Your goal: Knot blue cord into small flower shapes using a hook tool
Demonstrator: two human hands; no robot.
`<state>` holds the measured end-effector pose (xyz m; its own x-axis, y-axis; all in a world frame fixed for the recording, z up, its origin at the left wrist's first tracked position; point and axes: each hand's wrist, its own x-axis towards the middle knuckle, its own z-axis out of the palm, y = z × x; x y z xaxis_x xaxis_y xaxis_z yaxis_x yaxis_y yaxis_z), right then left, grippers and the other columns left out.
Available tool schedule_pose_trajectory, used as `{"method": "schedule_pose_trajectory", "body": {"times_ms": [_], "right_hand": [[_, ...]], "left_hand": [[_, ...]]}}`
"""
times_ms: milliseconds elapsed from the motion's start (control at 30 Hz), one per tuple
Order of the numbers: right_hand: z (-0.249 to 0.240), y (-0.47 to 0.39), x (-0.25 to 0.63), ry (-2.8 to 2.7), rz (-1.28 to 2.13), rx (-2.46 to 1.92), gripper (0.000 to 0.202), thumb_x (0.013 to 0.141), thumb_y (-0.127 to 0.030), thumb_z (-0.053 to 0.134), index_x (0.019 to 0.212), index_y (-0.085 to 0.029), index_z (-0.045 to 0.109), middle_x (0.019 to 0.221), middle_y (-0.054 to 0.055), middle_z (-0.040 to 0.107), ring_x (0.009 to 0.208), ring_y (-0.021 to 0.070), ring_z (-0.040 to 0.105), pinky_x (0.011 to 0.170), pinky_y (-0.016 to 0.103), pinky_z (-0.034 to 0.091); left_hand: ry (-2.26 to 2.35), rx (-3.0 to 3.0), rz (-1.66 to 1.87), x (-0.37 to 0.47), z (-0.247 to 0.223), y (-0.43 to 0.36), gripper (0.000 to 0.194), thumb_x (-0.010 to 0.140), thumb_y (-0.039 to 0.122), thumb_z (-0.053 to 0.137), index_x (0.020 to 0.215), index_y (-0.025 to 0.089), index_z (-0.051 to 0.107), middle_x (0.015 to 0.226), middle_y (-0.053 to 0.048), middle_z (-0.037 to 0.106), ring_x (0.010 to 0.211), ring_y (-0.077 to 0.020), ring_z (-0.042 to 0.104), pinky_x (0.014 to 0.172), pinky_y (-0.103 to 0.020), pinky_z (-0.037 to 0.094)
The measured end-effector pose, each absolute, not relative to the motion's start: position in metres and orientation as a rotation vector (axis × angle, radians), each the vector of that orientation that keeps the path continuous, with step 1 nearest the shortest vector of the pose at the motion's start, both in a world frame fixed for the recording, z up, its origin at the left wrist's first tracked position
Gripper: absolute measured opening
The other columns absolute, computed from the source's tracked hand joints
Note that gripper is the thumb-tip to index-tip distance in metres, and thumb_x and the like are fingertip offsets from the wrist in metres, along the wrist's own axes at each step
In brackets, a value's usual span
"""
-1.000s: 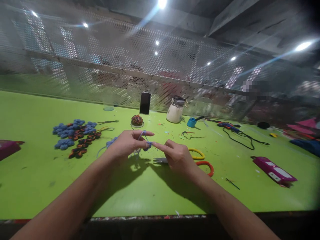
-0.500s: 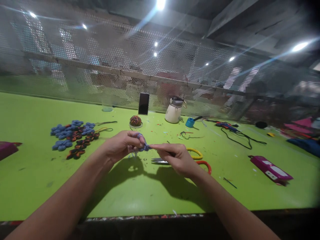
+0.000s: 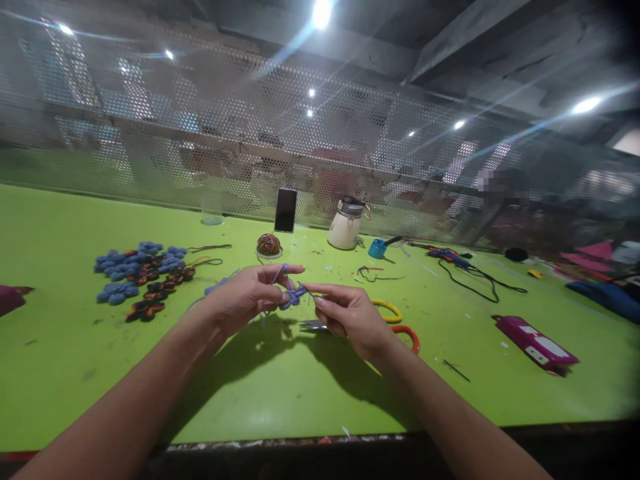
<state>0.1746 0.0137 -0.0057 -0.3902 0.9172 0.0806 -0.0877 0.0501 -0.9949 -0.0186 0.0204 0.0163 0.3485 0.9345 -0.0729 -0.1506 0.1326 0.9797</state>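
Note:
My left hand (image 3: 250, 293) pinches a small blue-purple crochet piece (image 3: 292, 298), with yarn looped over its raised index finger. Close by on the right, the fingers of my right hand (image 3: 350, 312) are closed on a thin crochet hook (image 3: 311, 291) whose tip meets the piece. Scissors (image 3: 391, 311) with yellow and red handles lie partly behind my right hand. Part of a blue yarn bundle (image 3: 216, 287) shows behind my left wrist. Blue crocheted flowers (image 3: 117, 292) and dark orange-black ones (image 3: 146, 307) lie in a cluster at the left.
On the green table (image 3: 240, 407) stand a multicoloured yarn ball (image 3: 269, 245), a phone (image 3: 285, 210), a white jar (image 3: 345, 225) and a blue pot (image 3: 377, 249). A magenta box (image 3: 535, 343) lies right. Behind rises a perforated metal screen (image 3: 250, 133).
My left index finger has stretched out and lifted the yarn. My right hand has drawn slightly away from the left, showing the hook between them. The view has shifted a little.

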Motion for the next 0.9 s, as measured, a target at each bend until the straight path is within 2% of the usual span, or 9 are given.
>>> {"method": "schedule_pose_trajectory", "body": {"times_ms": [200,500,600,733,900], "right_hand": [[-0.0048,0.0147,0.1755,-1.426,1.544,-0.926,0.038,0.068,-0.028,0.070,0.104,-0.015,0.069,0.051,-0.007,0.039,0.043,0.0040,0.028,0.042,0.021,0.014],[-0.0060,0.0173,0.1761,-1.520,1.471,-0.933,0.037,0.073,-0.022,0.062,0.107,-0.012,0.067,0.048,-0.008,0.035,0.042,0.0049,0.024,0.043,0.023,0.015],[-0.0056,0.0168,0.1765,-1.551,1.454,-0.927,0.037,0.074,-0.023,0.061,0.109,-0.012,0.066,0.049,-0.008,0.034,0.043,0.0051,0.024,0.044,0.023,0.015],[-0.0050,0.0155,0.1768,-1.561,1.437,-0.941,0.036,0.075,-0.023,0.060,0.109,-0.012,0.066,0.050,-0.007,0.036,0.044,0.0055,0.025,0.044,0.023,0.016],[-0.0039,0.0146,0.1769,-1.545,1.420,-0.970,0.036,0.075,-0.022,0.060,0.109,-0.011,0.067,0.048,-0.007,0.037,0.044,0.0061,0.025,0.044,0.023,0.018]], "left_hand": [[0.980,1.236,1.013,-0.0154,0.0133,0.0199,0.058,0.057,0.007,0.065,0.114,0.014,0.058,0.081,-0.003,0.059,0.069,-0.0129,0.048,0.055,-0.027,0.026],[0.996,1.253,1.086,-0.0142,0.0167,0.0149,0.050,0.065,0.016,0.063,0.115,0.012,0.060,0.076,-0.002,0.058,0.062,-0.0121,0.046,0.058,-0.028,0.031],[0.993,1.285,1.070,-0.0136,0.0162,0.0146,0.053,0.066,0.021,0.067,0.118,0.012,0.058,0.077,-0.002,0.059,0.068,-0.0142,0.051,0.062,-0.029,0.034],[0.947,1.327,1.049,-0.0115,0.0138,0.0152,0.069,0.059,0.013,0.073,0.125,0.013,0.050,0.076,0.000,0.059,0.074,-0.0148,0.053,0.074,-0.031,0.038],[0.979,1.337,1.029,-0.0096,0.0148,0.0133,0.070,0.059,0.009,0.070,0.126,0.013,0.049,0.073,0.002,0.055,0.070,-0.0129,0.050,0.070,-0.029,0.038]]}}
